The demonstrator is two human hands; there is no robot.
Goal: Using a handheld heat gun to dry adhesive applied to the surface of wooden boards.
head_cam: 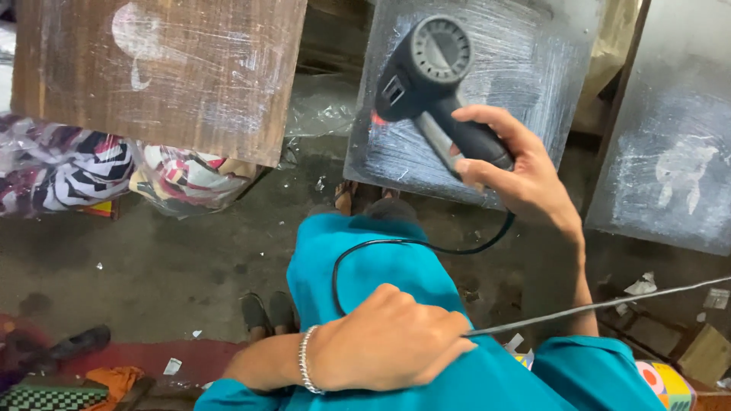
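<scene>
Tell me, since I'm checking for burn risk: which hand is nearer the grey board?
Right. The right hand holds the heat gun just over the grey board; the left hand rests on the knee, holding a rod.

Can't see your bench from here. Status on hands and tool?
Right hand gripping heat gun, aimed at grey panel. Left hand closed on thin rod, resting on knee. Cord draped across lap.

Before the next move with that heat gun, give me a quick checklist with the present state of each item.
1. Right hand closed on the heat gun handle: ok.
2. Nozzle aimed at the grey board, away from the body: ok.
3. Left hand clear of the nozzle, resting on the knee, holding a thin metal rod: ok.
4. Black cord lies across the lap, untangled: ok.
5. Gun switched on: cannot tell.
</scene>
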